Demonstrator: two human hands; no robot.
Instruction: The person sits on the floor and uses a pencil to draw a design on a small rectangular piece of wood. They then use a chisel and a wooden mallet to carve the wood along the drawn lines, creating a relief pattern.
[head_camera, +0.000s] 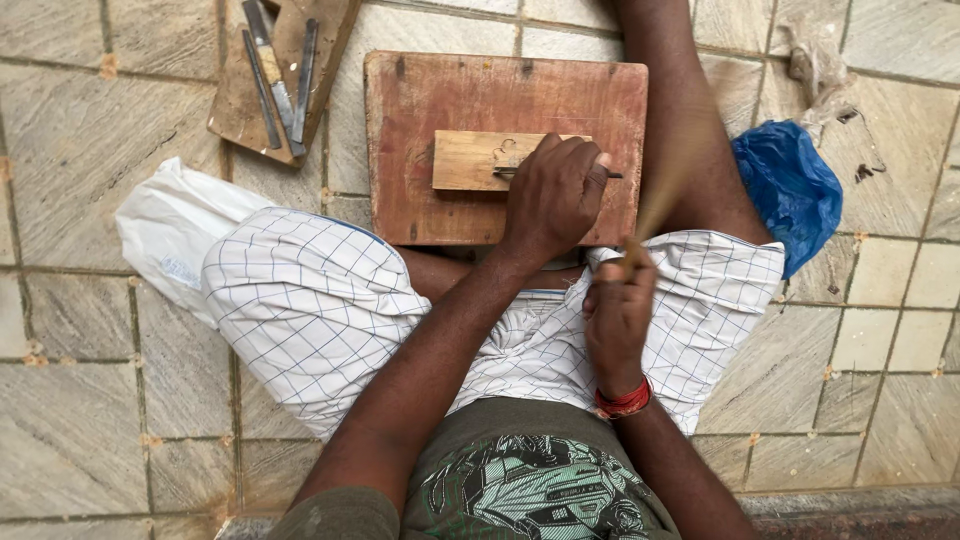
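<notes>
The left hand (553, 197) covers the right end of the small pale wood block (478, 160), so the carved marks beneath the palm stay hidden, as does most of the thin metal chisel (520, 172) within its grip; only the ends poke out either side. Above the right hand (617, 318), the wooden stick (668, 185) it grasps smears into blur, its upper end unreadable. Up left of both grips, the tools on the small board (232, 110) are cut off by the top edge.
</notes>
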